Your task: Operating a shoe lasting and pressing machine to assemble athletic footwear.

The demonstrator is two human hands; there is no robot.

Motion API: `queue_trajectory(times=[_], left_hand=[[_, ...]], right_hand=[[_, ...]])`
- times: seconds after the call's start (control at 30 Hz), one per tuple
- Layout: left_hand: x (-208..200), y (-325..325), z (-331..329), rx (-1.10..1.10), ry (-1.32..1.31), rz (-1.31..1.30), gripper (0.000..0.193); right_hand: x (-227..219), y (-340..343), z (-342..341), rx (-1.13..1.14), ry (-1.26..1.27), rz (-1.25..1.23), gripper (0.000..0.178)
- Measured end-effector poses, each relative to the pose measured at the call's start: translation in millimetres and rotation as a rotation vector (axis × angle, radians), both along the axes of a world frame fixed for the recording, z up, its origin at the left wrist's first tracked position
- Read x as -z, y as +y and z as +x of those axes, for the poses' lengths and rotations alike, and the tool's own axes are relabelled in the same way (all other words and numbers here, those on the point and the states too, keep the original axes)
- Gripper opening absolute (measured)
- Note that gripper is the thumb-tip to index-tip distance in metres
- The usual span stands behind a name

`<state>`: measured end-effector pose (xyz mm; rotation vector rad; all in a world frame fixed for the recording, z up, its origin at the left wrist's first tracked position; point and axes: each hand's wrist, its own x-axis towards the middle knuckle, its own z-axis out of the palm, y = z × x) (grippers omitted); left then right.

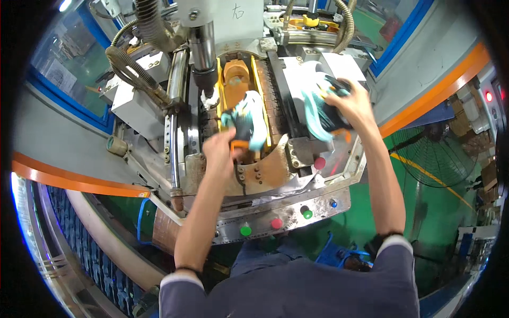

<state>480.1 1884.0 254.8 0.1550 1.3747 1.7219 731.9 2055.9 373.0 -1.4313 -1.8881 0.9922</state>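
Observation:
My left hand [219, 152] is closed on the orange-edged end of a sneaker [245, 123] in teal, black and white. That shoe is over the near part of the machine's yellow-sided cavity [268, 124]; I cannot tell whether it touches the bottom. An orange-brown block [236, 71] sits at the cavity's far end. My right hand [354, 103] is wrapped round the upper part of a second sneaker [316, 108] with a teal and white sole. This one is to the right of the cavity, in front of a white box-like part. Both shoes are blurred by motion.
A metal piston [203, 47] stands over the cavity's left side. Ribbed hoses [124, 66] hang at the left. The front panel [260, 225] bears several coloured buttons. Curved orange-edged guards [435, 87] flank the machine, and a caged fan [435, 153] stands at the right.

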Motion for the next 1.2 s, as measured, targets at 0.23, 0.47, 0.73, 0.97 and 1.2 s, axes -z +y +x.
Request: queue_trajectory(times=[0.23, 0.47, 0.73, 0.97, 1.2], left_hand=[[-72, -230, 25, -0.02, 0.024, -0.011, 0.03], [-88, -364, 40, -0.42, 0.32, -0.101, 0.035], [-5, -471, 37, -0.399, 0.951, -0.42, 0.056], [-64, -387, 48, -0.73, 0.252, -0.132, 0.043], [-30, -435, 65, -0.484, 0.563, -0.227, 0.038]], right_hand=[[64, 36, -205, -0.29, -0.41, -0.035, 0.049], [156, 9, -282, -0.149, -0.431, 0.243, 0.063], [116, -143, -201, -0.307, 0.243, 0.805, 0.024], [335, -355, -156, -0.877, 0.093, 0.436, 0.018], [348, -350, -142, -1.094, -0.137, 0.291, 0.029]])
